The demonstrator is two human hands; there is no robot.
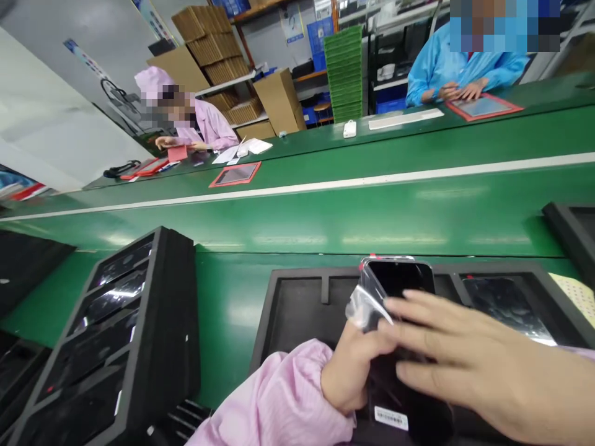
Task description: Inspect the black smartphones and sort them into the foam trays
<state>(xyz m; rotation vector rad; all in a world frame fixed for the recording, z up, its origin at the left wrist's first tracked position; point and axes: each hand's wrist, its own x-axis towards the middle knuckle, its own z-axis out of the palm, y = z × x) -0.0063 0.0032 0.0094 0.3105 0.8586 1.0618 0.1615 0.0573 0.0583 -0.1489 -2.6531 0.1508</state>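
Fingers loosely spread, the right hand (474, 365) hides the middle of the phone (400, 279), which lies beneath it, beside the left hand (356, 365) and over the black tray (264, 322). The left fingertips are hidden; whether they pinch crinkled clear film (364, 306) or phone, I cannot tell.

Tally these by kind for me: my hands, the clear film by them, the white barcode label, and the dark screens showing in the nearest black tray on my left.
Left hand and right hand: 2
Clear film: 1
White barcode label: 1
Dark screens in left tray: 4
Total: 8
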